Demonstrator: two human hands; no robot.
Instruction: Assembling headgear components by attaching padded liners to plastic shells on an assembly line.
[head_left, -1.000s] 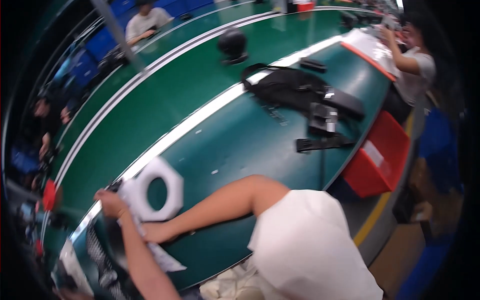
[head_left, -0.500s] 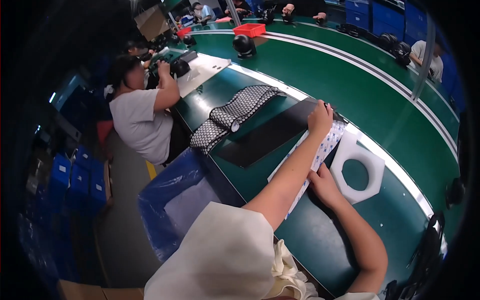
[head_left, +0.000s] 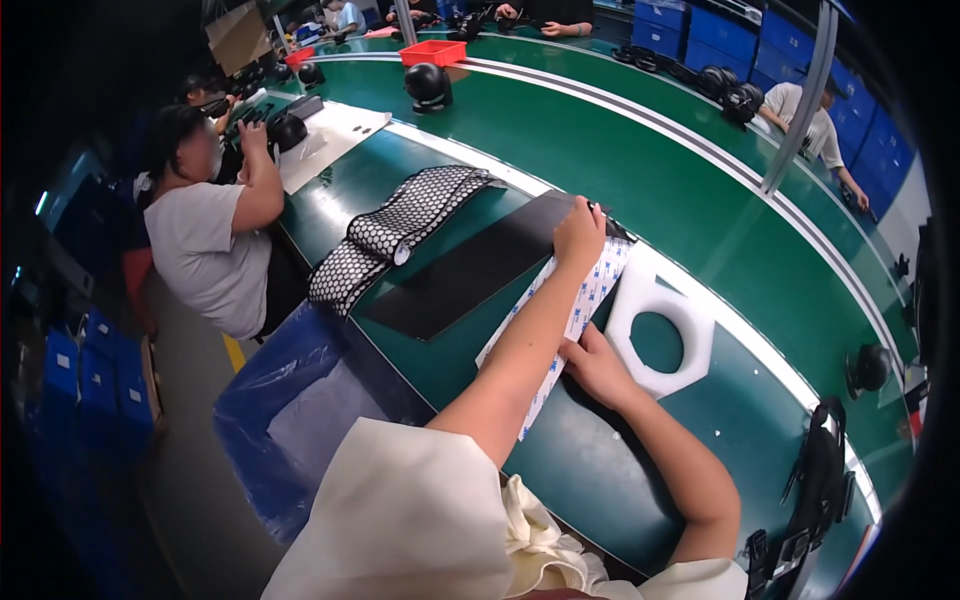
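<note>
A long white sheet with blue print (head_left: pixel 600 285), looking like adhesive backing, lies slantwise on the green table under my left forearm. At its far end my left hand (head_left: pixel 580 238) is closed, fingers bent. A small dark bit shows at its fingertips, too small to name. My right hand (head_left: pixel 602 370) grips the right edge of the sheet, thumb on top and other fingers mostly hidden. To the left lies a flat black strip (head_left: pixel 455 268). Close by on the right sits a white foam ring (head_left: pixel 697 345) with angular outer sides and a round hole.
Black strips with white dots (head_left: pixel 405 212) lie farther left. A blue plastic-lined bin (head_left: pixel 255 400) stands against the table's near edge. Black straps (head_left: pixel 815 470) lie at the right. Beyond the pale rail runs a green conveyor (head_left: pixel 560 125). A co-worker (head_left: pixel 215 230) works at the left.
The whole view has shifted, so things sit farther left in the picture. Both my hands stay at about the same places on the sheet. A person across the conveyor has reached an arm out.
</note>
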